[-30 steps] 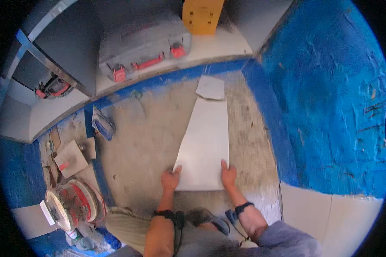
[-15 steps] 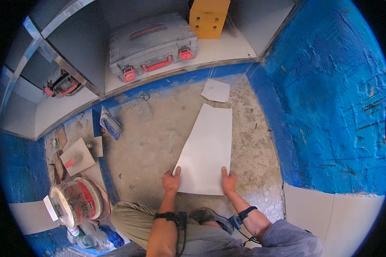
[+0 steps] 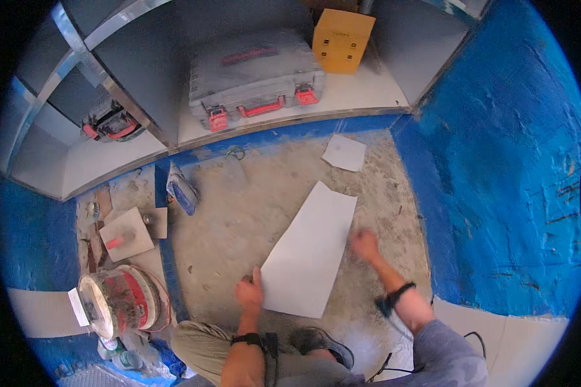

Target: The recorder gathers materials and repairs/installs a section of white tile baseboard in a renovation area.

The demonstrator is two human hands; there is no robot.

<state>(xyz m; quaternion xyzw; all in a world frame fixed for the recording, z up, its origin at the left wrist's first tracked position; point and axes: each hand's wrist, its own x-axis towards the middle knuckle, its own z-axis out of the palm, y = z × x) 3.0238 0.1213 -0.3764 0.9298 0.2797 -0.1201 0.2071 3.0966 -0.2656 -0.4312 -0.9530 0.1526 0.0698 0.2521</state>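
Observation:
A large white tile (image 3: 310,248) cut to a tapering shape lies tilted on the grey mortar floor (image 3: 239,219). My left hand (image 3: 249,291) grips its near left corner, thumb on top. My right hand (image 3: 365,245) is off the tile, blurred, hovering open over the floor just right of the tile's right edge. A smaller white tile piece (image 3: 345,152) lies further away near the blue band at the foot of the ledge.
A grey tool case with red latches (image 3: 255,77) and a yellow box (image 3: 342,40) sit on the ledge behind. A red power tool (image 3: 110,122) rests on the left shelf. A red-and-white bucket (image 3: 119,300) and a trowel board (image 3: 126,233) stand at left. A blue-coated wall (image 3: 503,168) rises at right.
My right hand has let go of the tile's near edge and swung out to the right. The tile has turned, its far end now leaning right. My head has moved back.

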